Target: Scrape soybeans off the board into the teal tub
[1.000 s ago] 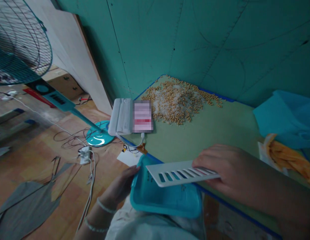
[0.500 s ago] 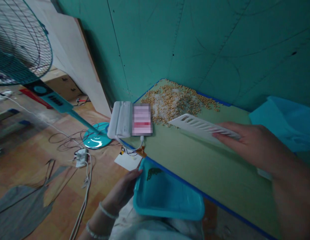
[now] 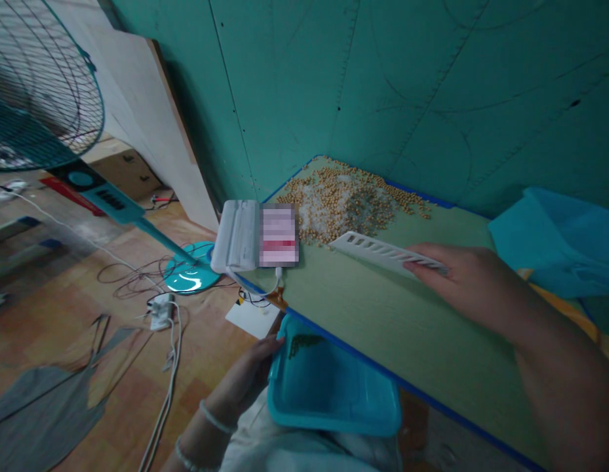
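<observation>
My right hand (image 3: 456,272) is closed on one end of a long white slotted plastic strip (image 3: 377,252), held on edge low over the green tabletop (image 3: 363,308). Its far end lies just in front of a pile of yellow soybeans mixed with white grains (image 3: 343,200). My left hand (image 3: 259,360) grips the left rim of a blue plastic bin (image 3: 333,419), which sits against my lap below the table's front edge. A small dark green patch of grains (image 3: 301,342) shows inside the bin near its far left corner.
A white device (image 3: 235,236) and a blurred-out screen (image 3: 278,235) stand at the table's left end. Another blue bin (image 3: 554,242) and an orange cloth (image 3: 569,308) are at the right. A fan (image 3: 107,196), a power strip (image 3: 160,311) and cables occupy the floor at left.
My right hand has moved left and slightly nearer with the white strip. The orange cloth at the right has come into view. My left hand and the bin have shifted slightly right.
</observation>
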The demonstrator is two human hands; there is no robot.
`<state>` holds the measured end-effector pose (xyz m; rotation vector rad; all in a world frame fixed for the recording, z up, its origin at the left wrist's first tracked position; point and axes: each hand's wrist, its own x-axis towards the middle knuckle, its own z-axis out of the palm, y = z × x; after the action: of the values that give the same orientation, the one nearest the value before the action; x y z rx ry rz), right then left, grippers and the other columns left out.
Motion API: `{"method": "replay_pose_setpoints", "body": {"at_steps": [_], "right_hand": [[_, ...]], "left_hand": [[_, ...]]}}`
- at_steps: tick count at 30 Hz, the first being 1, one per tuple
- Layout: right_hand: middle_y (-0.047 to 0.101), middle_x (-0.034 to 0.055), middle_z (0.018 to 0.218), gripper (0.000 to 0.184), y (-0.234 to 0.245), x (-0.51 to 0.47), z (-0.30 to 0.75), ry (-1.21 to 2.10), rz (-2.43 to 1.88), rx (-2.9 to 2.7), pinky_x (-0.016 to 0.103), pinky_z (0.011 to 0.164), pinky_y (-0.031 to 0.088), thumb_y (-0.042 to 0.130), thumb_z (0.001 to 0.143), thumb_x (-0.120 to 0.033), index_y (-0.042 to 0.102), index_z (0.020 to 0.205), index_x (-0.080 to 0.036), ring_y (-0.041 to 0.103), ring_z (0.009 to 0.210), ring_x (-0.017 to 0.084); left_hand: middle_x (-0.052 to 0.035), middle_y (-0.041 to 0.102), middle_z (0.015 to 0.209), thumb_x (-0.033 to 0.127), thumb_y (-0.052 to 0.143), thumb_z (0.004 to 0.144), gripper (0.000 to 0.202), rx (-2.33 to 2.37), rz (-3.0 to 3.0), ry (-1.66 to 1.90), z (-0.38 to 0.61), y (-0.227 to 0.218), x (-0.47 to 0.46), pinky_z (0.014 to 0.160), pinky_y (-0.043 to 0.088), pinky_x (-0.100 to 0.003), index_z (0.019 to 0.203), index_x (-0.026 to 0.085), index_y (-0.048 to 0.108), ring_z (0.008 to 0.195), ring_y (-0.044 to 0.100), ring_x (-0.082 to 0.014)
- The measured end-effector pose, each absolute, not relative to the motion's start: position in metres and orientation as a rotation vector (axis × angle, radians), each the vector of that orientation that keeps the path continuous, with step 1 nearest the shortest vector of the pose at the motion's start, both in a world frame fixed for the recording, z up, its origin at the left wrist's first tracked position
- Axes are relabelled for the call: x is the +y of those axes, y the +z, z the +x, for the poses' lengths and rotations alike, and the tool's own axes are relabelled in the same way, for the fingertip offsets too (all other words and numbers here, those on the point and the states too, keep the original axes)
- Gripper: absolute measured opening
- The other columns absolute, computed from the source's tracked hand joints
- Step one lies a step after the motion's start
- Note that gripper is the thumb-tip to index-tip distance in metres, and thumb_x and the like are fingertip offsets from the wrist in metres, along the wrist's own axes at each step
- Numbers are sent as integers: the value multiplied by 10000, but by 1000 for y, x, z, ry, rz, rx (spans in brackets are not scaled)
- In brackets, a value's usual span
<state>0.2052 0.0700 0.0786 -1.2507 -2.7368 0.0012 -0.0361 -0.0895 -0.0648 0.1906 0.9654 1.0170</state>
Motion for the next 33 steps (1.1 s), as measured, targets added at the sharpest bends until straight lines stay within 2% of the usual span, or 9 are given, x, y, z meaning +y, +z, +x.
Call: {"method": "replay_pose_setpoints", "body": {"at_steps": [4, 10, 15, 20, 25, 33], "right_hand": [[675, 56, 905, 249, 77, 70, 204, 13, -1239, -2746, 266, 621, 463, 402, 834, -247, 600, 970, -183, 632, 764, 190], [675, 53, 890, 244, 79, 67, 203, 35, -1210, -2764, 268, 613, 455, 397, 837, -230, 600, 962, -176, 631, 763, 189], [674, 54, 901, 245, 79, 67, 204, 44, -1211, -2757, 273, 631, 459, 399, 839, -236, 600, 964, -176, 628, 779, 190], [674, 59, 906, 247, 77, 69, 205, -6, -1233, -2732, 283, 617, 464, 402, 834, -248, 600, 965, -182, 631, 759, 200], [670, 69, 923, 260, 77, 69, 205, -52, -1246, -2755, 284, 609, 466, 380, 844, -251, 595, 974, -184, 631, 757, 201], [671, 54, 914, 247, 71, 71, 207, -48, -1177, -2748, 279, 624, 476, 402, 828, -233, 594, 978, -192, 630, 770, 189]], "left_hand": [[-69, 722, 860, 209, 504, 784, 217, 990, 183, 1021, -36, -64, -91, 738, 490, -283, 914, 126, 658, 791, 650, -192], [-59, 728, 816, 207, 523, 771, 221, 1004, 171, 1007, -35, -61, -88, 707, 503, -280, 930, 129, 655, 752, 658, -190], [-49, 729, 796, 195, 554, 748, 148, 994, 161, 1047, -35, -61, -89, 730, 503, -284, 810, 136, 676, 778, 657, -192], [-65, 724, 849, 199, 538, 759, 228, 999, 162, 1018, -34, -57, -89, 711, 496, -265, 945, 129, 651, 771, 657, -190], [-53, 728, 830, 200, 540, 757, 223, 996, 207, 1120, -33, -53, -89, 715, 493, -260, 931, 136, 663, 773, 655, -192], [-66, 727, 837, 192, 522, 761, 257, 1061, 186, 1064, -32, -50, -88, 694, 501, -254, 975, 116, 643, 733, 659, -180]]}}
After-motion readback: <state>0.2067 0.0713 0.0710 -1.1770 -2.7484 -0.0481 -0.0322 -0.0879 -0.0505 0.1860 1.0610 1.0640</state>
